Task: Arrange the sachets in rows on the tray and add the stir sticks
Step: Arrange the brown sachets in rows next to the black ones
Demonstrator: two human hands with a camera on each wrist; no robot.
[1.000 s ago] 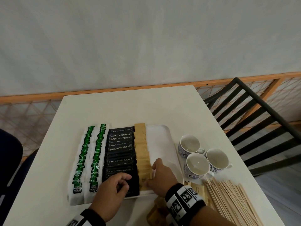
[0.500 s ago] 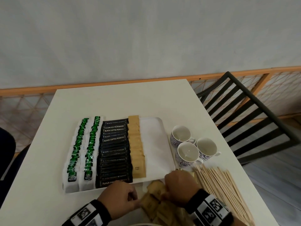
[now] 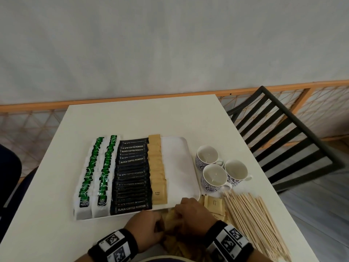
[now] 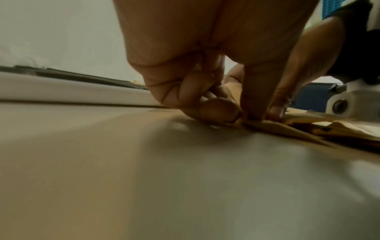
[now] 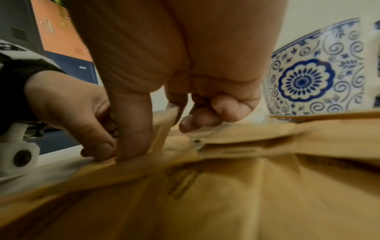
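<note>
1. Your left hand (image 3: 146, 226) and right hand (image 3: 192, 217) meet at the bottom centre of the head view, both on the loose pile of brown sugar sachets (image 3: 171, 223) on the counter (image 3: 151, 118), just below the near rim of the white tray (image 3: 195, 188).
2. Grip: your left thumb and fingers pinch the pile's edge; your right fingers curl over and pinch a sachet from above.
3. Governing relation: the bare strip of the tray lies directly above your right hand in the frame, right of the brown sugar row (image 3: 157, 171). That row's long axis runs up the frame. The right hand is nearer.
4. Count on the tray: two rows of green tea sachets (image 3: 96, 173), one row of black coffee powder sachets (image 3: 132, 174), one brown row. Individual sachets overlap; no exact count is possible.
5. Three patterned cups (image 3: 214, 177) stand right of the tray.
6. Wooden stir sticks (image 3: 253, 220) lie fanned at lower right, too many to count, none on the tray.
</note>
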